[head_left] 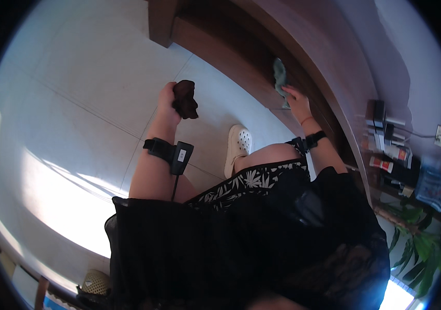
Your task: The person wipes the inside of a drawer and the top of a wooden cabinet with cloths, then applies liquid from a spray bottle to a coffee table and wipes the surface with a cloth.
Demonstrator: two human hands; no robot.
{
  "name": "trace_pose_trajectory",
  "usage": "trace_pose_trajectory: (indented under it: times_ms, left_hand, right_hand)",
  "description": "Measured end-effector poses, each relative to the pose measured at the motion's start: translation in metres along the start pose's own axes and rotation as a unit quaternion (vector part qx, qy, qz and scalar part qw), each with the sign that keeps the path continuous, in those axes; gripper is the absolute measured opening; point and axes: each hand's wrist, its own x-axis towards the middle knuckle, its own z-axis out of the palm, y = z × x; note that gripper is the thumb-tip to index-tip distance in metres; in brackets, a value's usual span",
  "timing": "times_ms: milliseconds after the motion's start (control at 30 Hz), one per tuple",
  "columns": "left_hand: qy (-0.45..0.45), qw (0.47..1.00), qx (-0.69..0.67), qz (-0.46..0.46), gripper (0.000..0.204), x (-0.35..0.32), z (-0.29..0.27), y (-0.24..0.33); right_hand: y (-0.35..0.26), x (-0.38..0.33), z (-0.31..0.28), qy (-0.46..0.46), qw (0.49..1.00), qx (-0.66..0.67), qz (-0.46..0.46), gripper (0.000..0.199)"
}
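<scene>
From where I stand, the largest element is the pale tiled floor [86, 72], which carries the person's weight. Next in size is the brown wooden furniture [220, 49], running along the far and right side; the right arm extends over it, which presumably accounts for the leaning posture. The white clog [238, 147] is planted between the two forearms, likely serving as a stable base for that reach. The left grip [166, 102] is closed around the dark brown cloth [186, 98], bunched and raised over the floor; its fingers are mostly hidden behind the folds. Bunching probably keeps loose fabric from trailing. The right grip [297, 101] is pinching the green cloth [280, 75] near its lower part, so that most of the narrow length projects past the fingers toward the wood (contact with the wood cannot be confirmed from this angle). Each forearm carries a black strapped unit [180, 157], seated behind the wrist, apparently so that the fingers remain unobstructed.
</scene>
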Motion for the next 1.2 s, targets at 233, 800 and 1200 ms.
trace_pose_trajectory:
  times_ms: [233,800,1200]
  left_hand:
    - [0.0,0.998,0.049,-0.027,0.036,-0.02,0.004,0.006]
    - [0.095,0.995,-0.009,0.025,0.032,-0.001,0.008,0.007]
    - [0.06,0.998,0.004,0.008,0.037,-0.015,-0.016,0.01]
  right_hand:
    - [-0.009,-0.003,-0.035,0.037,0.991,0.031,0.126,0.03]
    - [-0.228,0.251,0.149,0.018,0.889,-0.188,-0.417,0.025]
    - [-0.067,0.059,0.035,-0.13,0.674,-0.445,-0.574,0.017]
